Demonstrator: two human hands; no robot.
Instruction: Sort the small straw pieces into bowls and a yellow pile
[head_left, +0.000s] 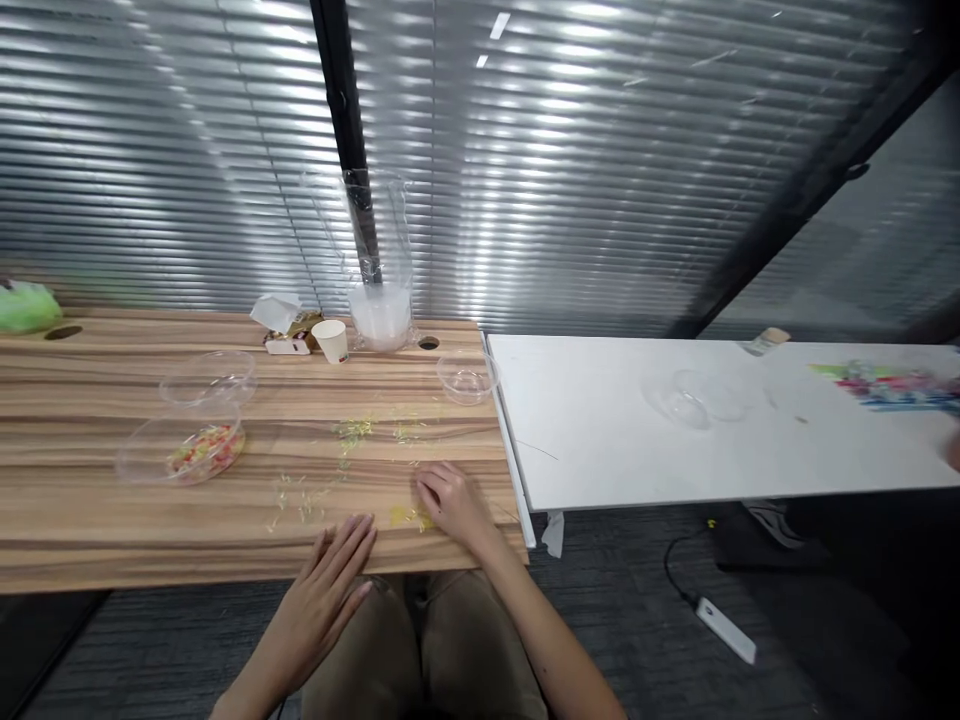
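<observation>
My left hand [330,580] lies over the front edge of the wooden table, fingers stretched out and nothing in them. To its right, my right hand [454,505] rests on the wood with its fingers curled in and thumb close to the index finger; what they may hold is hidden. Small yellow pieces [409,517] lie just left of that hand. Farther back are loose yellow-green pieces [352,430], and pale, thin pieces [291,500] are scattered beyond my left hand. A clear round bowl [139,455] at the left holds red, orange and yellow bits [206,450].
Behind stand another clear bowl [176,382], a tissue box [289,343], a paper cup [331,342], a bag of clear cups [382,315] and a small clear bowl [466,378]. A white table [600,440] adjoins on the right; a person sits there. A power strip [726,630] lies on the floor.
</observation>
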